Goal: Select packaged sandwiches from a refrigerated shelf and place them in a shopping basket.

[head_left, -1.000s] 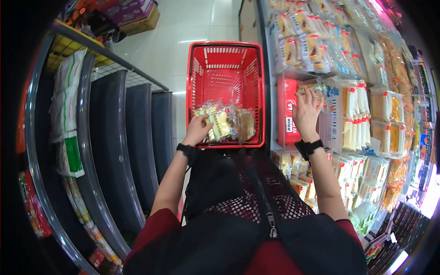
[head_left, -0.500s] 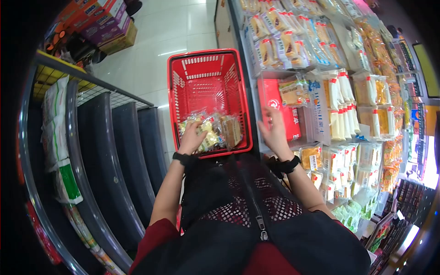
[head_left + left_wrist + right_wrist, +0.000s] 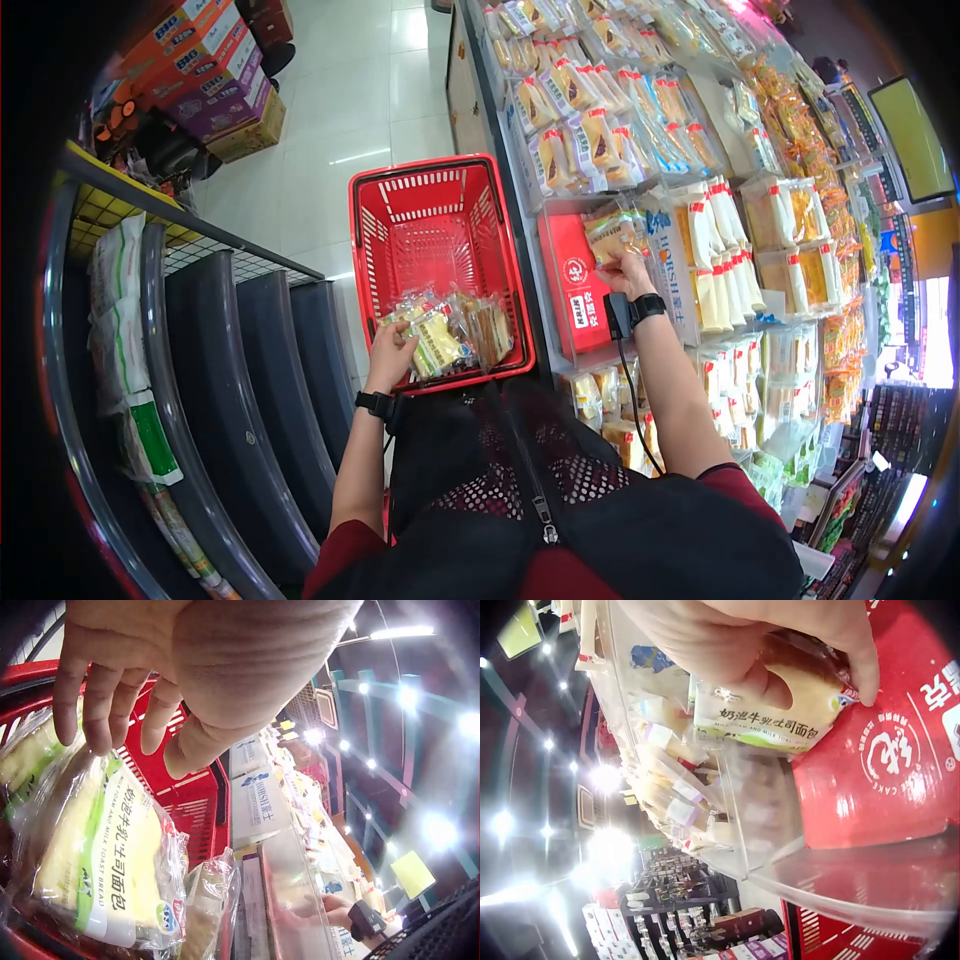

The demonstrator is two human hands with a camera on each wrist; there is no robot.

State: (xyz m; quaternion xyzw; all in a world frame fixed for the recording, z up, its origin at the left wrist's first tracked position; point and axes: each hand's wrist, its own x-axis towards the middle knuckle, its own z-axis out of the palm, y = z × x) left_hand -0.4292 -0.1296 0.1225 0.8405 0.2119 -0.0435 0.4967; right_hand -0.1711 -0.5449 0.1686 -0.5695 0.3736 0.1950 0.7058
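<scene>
The right hand [image 3: 628, 277] grips a wrapped toast bread packet [image 3: 612, 236] over a red box [image 3: 570, 270] in a clear shelf bin; in the right wrist view, thumb and fingers of the hand [image 3: 769, 652] pinch the packet [image 3: 765, 712]. Inside the red basket [image 3: 440, 235], at its near end, lie several wrapped breads [image 3: 436, 342]. The left hand [image 3: 391, 358] rests at their left side, its fingers relaxed. Seen in the left wrist view, the loosely bent fingers of this hand [image 3: 150, 682] hang over a milk toast packet [image 3: 112, 855], fingertips by its upper edge.
Packed breads [image 3: 600, 150] fill the display on the right, behind clear dividers. Dark shelves [image 3: 210, 370] with a metal frame stand at the left. Stacked cartons [image 3: 215, 75] are at the upper left, beside the tiled floor [image 3: 330, 110]. A black cable hangs from the right wrist.
The right hand drew back from the bin, then returned and took hold of the bread packet. The left hand stays at the breads in the basket. The head view has shifted.
</scene>
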